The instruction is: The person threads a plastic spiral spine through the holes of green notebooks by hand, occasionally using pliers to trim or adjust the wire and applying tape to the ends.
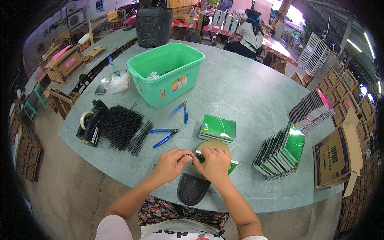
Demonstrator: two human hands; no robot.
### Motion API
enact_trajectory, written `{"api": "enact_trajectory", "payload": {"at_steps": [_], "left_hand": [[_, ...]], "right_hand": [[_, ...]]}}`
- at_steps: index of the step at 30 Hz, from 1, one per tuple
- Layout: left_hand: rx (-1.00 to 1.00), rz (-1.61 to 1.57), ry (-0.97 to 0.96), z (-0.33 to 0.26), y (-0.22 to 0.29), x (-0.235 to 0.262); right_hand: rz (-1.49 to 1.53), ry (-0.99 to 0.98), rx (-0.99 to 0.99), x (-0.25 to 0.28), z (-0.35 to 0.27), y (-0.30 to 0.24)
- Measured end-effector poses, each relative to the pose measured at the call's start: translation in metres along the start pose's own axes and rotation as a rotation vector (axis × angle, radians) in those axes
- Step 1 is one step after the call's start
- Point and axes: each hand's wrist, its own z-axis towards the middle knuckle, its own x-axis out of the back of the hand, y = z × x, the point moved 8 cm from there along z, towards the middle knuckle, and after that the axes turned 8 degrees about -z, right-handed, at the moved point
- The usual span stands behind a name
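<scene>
Seemingly, coiled notebooks (294, 143) are done and loose coils (122, 124) remain, while the right hand (216, 163) grips a green notebook (233, 167) and the left hand (172, 163) pinches something unclear.

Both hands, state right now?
Left hand: closed in a pinch by the end of the green notebook; can't tell what, if anything, is in it.
Right hand: closed, holding that notebook.

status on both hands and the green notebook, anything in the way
Right hand gripping green notebook. Left hand at its left end, pinch contents unclear. Notebook stack just beyond; nearer blue pliers off left, nothing seen blocking.
</scene>
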Motion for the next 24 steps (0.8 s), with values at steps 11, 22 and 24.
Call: {"api": "enact_trajectory", "payload": {"at_steps": [11, 22, 24], "left_hand": [[0.085, 0.232, -0.044, 0.013, 0.002, -0.002], [0.294, 0.197, -0.354, 0.020, -0.020, 0.012], [0.081, 0.162, -0.210, 0.020, -0.005, 0.019]], "right_hand": [[0.056, -0.120, 0.161, 0.003, -0.007, -0.005], [0.278, -0.011, -0.025, 0.000, -0.003, 0.008], [0.318, -0.098, 0.000, -0.002, 0.001, 0.005]]}}
